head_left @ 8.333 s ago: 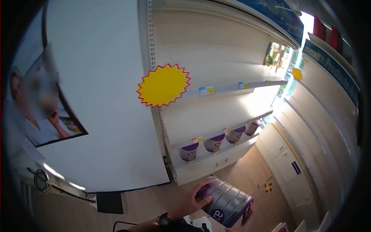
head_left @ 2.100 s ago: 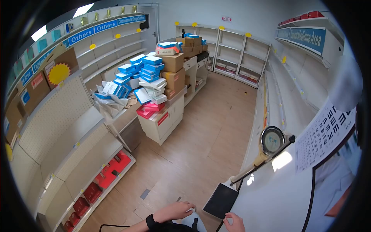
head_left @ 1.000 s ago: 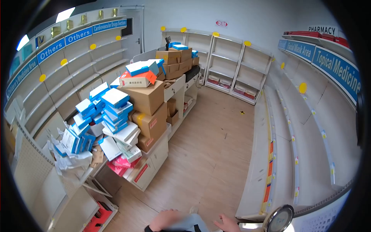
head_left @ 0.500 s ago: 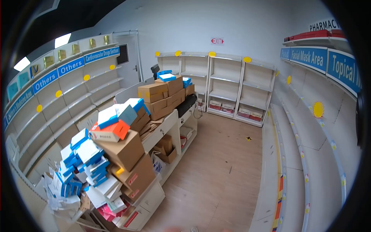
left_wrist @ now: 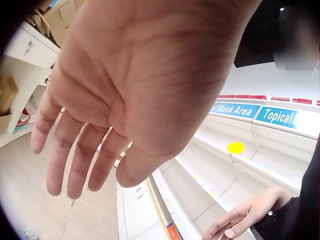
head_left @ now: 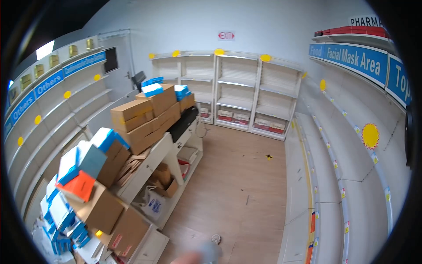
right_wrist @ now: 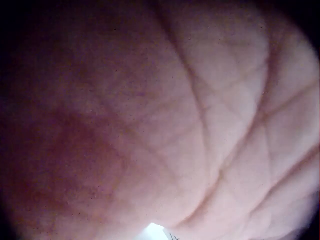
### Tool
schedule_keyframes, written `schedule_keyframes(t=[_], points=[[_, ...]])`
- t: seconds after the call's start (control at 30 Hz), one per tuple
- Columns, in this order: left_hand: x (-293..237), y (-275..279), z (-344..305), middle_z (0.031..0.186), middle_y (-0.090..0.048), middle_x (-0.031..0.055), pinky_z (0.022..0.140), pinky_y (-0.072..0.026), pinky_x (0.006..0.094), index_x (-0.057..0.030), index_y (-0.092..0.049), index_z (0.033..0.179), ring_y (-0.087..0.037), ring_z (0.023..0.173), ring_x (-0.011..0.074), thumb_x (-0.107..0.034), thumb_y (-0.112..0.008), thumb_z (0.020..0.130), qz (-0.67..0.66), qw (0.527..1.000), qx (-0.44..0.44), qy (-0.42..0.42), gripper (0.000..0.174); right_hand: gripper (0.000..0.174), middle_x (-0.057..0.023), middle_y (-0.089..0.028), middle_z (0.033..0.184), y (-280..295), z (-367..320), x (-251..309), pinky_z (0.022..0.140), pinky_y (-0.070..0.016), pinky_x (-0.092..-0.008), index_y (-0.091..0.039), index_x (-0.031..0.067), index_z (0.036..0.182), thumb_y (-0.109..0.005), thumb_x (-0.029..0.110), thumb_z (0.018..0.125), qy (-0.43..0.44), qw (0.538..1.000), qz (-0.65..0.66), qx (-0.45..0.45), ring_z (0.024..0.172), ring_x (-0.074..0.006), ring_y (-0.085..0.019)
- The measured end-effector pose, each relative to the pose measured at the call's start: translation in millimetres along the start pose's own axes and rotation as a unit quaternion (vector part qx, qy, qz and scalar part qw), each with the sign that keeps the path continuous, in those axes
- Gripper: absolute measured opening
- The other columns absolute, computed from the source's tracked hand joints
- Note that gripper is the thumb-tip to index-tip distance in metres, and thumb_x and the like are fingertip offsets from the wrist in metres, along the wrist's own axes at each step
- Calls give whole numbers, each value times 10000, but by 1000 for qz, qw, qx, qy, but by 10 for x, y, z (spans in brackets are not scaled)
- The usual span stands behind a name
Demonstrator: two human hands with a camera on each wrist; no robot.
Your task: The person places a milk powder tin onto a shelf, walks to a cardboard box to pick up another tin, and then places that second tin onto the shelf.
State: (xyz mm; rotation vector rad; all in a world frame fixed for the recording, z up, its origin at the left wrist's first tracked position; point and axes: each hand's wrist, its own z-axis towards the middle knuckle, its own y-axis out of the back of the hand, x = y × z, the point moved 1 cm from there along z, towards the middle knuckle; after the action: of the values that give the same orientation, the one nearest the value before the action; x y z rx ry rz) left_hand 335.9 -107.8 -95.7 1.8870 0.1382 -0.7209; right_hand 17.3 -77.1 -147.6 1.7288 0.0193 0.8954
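My left hand (left_wrist: 135, 85) fills much of the left wrist view, palm to the camera, with fingers extended downward and nothing in it. Lower right in that view is my right hand (left_wrist: 252, 212), its fingers loosely bent and holding nothing. The right wrist view is almost wholly covered by the creased palm (right_wrist: 200, 120) of that hand. At the bottom edge of the head view a blurred bit of a hand (head_left: 189, 258) shows beside a shoe (head_left: 216, 239). Neither hand touches any object.
A counter (head_left: 151, 165) on the left carries brown cartons (head_left: 145, 119) and piled blue-and-white boxes (head_left: 66, 207). Long shelves (head_left: 343, 176) run along the right under a "Facial Mask Area" sign (head_left: 354, 60). Wooden-look floor (head_left: 233, 185) leads to back shelves (head_left: 237, 90).
Earliest, both hands held a purple-and-silver can by a shelf; by two seconds ago they held nothing. The view has since swung around and moved forward along the aisle, past the counter's boxes.
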Motion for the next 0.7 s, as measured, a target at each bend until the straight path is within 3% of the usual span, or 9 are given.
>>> schedule_keyframes(t=[0.03, 0.07, 0.1, 0.13, 0.27, 0.3, 0.43, 0.6, 0.7], points=[[62, 102, 193, 834, -585, 199, 670, -447, 401, 4, -582, 870, -558, 793, 346, -172, -494, 763, 0, 1000, 4, -13, 224, 456, -220, -530, 1057, -262, 179, -410, 866, -381, -380, -509, -16, 1102, -567, 297, 776, 116, 987, -103, -47, 1011, -362, -472], [104, 236, 376, 851, -580, 200, 698, -443, 401, 3, -575, 897, -549, 825, 349, -183, -497, 768, -39, 999, -9, 13, 240, 456, -220, -530, 1057, 198, 477, -45, 866, -381, -380, -509, -16, 1102, -567, 297, 776, 104, 987, -110, -52, 1011, -362, -472], [143, 383, 586, 867, -575, 202, 725, -440, 401, 2, -568, 924, -540, 858, 352, -194, -499, 772, -76, 996, -24, 39, 258, 439, -203, -531, 1064, 562, 795, 144, 867, -381, -377, -519, 2, 1098, -566, 294, 774, -49, 998, -5, -49, 1022, -352, -465], [171, 536, 807, 867, -575, 202, 725, -440, 401, 2, -568, 924, -540, 858, 352, -194, -499, 772, -74, 997, -24, 26, 258, 422, -186, -532, 1070, 813, 1084, 183, 867, -381, -374, -529, 20, 1094, -565, 292, 773, -198, 974, 102, -49, 1033, -341, -459], [299, 1168, 1567, 971, -547, 217, 772, -435, 410, -6, -529, 1008, -525, 900, 360, -223, -498, 793, -12, 997, 15, 73, 308, 370, -213, -546, 1012, 1237, 2136, -140, 814, -410, -390, -536, 6, 1058, -523, 267, 795, -157, 982, 104, 6, 947, -358, -504], [312, 1333, 1748, 965, -551, 216, 774, -434, 410, -3, -534, 999, -527, 899, 357, -217, -501, 793, -5, 997, -12, 75, 298, 355, -222, -551, 993, 1306, 2325, -199, 796, -419, -395, -538, 2, 1046, -509, 258, 803, -140, 984, 107, 31, 918, -363, -520], [482, 1683, 2478, 906, -570, 182, 724, -457, 409, -47, -538, 1001, -557, 825, 350, -275, -502, 805, -10, 997, -69, 30, 302, 321, -231, -555, 963, 1853, 2915, -328, 754, -428, -410, -537, -13, 1024, -468, 227, 823, -114, 992, -36, -35, 862, -378, -532], [445, 2074, 3067, 932, -571, 180, 730, -462, 388, -46, -561, 983, -569, 802, 332, -223, -490, 816, -103, 992, -73, -8, 253, 261, -214, -566, 938, 2560, 3279, -432, 736, -429, -389, -538, -20, 995, -497, 156, 808, -110, 977, 123, -131, 870, -363, -533], [493, 2108, 3487, 936, -572, 195, 760, -447, 398, -21, -557, 982, -553, 852, 340, -217, -499, 804, -107, 993, -54, -6, 271, 219, -209, -565, 929, 2704, 3438, -763, 727, -431, -369, -543, -12, 972, -501, 116, 799, -144, 967, 156, -143, 872, -350, -534]])
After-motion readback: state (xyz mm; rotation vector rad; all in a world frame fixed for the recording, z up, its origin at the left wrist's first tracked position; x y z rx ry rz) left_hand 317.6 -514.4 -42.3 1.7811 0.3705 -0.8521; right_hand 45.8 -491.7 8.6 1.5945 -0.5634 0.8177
